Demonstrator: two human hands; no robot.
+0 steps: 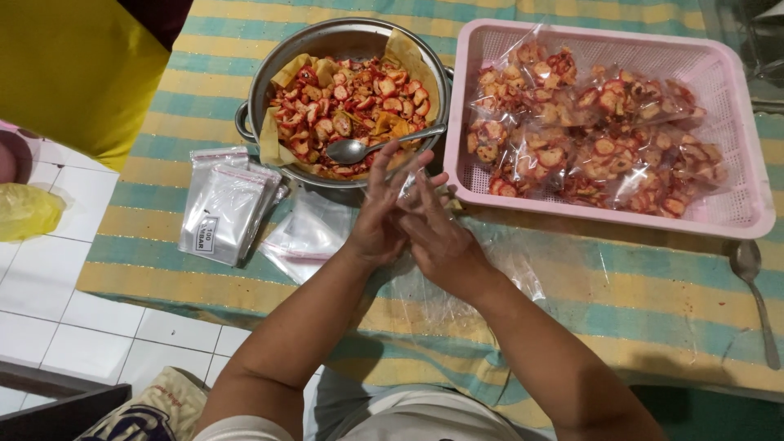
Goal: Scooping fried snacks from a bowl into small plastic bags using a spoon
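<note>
We see our left hand (377, 219) and right hand (439, 237) meeting above the table (621, 286), fingers spread apart, touching a clear plastic bag (412, 189) just beside the metal pot (347, 41) of red chips.

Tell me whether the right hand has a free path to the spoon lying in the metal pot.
Probably yes. The right hand sits just below the spoon, whose handle rests across the pot rim; only the left hand is close beside it, not covering the handle.
</note>
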